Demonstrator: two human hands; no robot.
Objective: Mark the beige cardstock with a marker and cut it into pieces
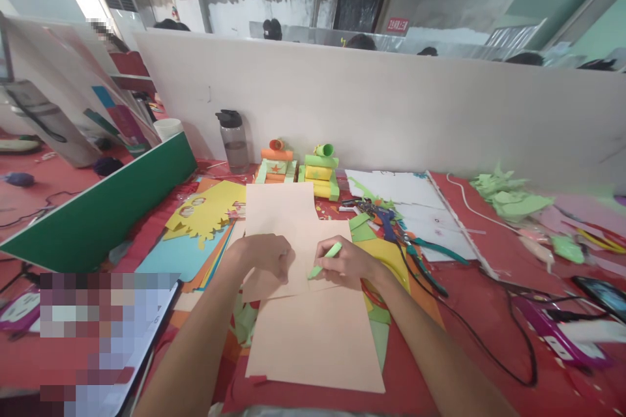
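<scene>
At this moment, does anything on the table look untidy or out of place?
Yes, slightly. Under the left hand, the upper peach sheet lies shifted left over the lower sheet, so their edges do not line up. At the back right, green paper scraps lie in a loose, untidy heap.

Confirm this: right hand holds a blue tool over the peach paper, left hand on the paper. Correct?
No: the head view shows the tool is light green, not blue. The right hand does hold it over the peach paper, left hand on the paper.
</scene>
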